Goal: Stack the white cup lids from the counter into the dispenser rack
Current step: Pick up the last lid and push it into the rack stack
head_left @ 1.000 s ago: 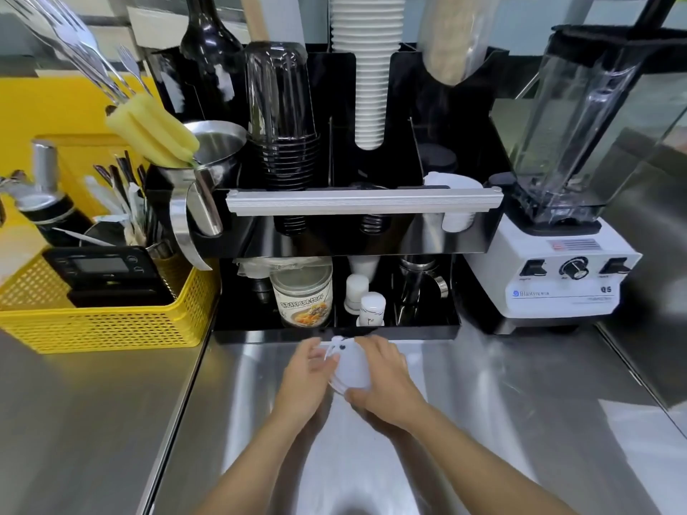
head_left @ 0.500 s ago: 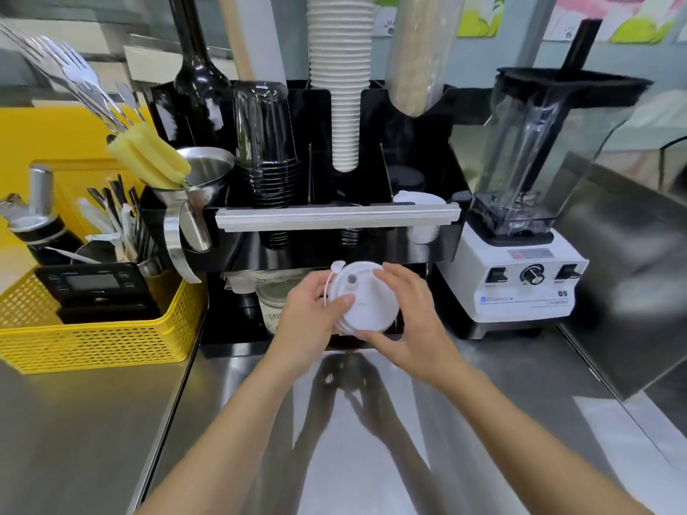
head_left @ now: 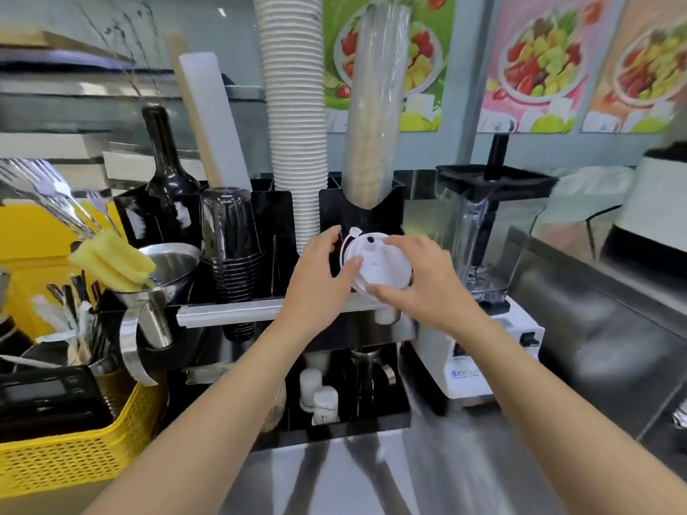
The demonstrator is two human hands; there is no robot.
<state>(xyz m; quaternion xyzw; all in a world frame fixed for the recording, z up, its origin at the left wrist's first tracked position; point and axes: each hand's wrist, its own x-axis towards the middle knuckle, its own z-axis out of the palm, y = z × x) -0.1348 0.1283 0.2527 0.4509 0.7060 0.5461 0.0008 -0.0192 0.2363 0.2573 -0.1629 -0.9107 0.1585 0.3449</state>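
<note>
A small stack of white cup lids point(head_left: 379, 267) is held between both hands, tilted, just above the front rail of the black dispenser rack point(head_left: 267, 217). My left hand point(head_left: 319, 276) grips the stack's left edge with thumb on top. My right hand point(head_left: 420, 280) holds its right and lower edge. The lids hover over the rack's right compartment, in front of the sleeve of brown cups point(head_left: 373, 117). A white lid point(head_left: 386, 315) in the rack shows below my right hand. How many lids are in the stack I cannot tell.
A tall stack of white paper cups point(head_left: 295, 105) and upturned black cups point(head_left: 232, 250) stand in the rack. A blender point(head_left: 487, 276) sits right of it. At the left are a yellow basket point(head_left: 55, 459), a steel funnel point(head_left: 163, 276) and a dark bottle point(head_left: 165, 191). Steel counter point(head_left: 371, 477) lies below.
Both hands have lifted the lids from the counter up to the rack's top level, and moved them right toward the right compartment. The camera has tilted up.
</note>
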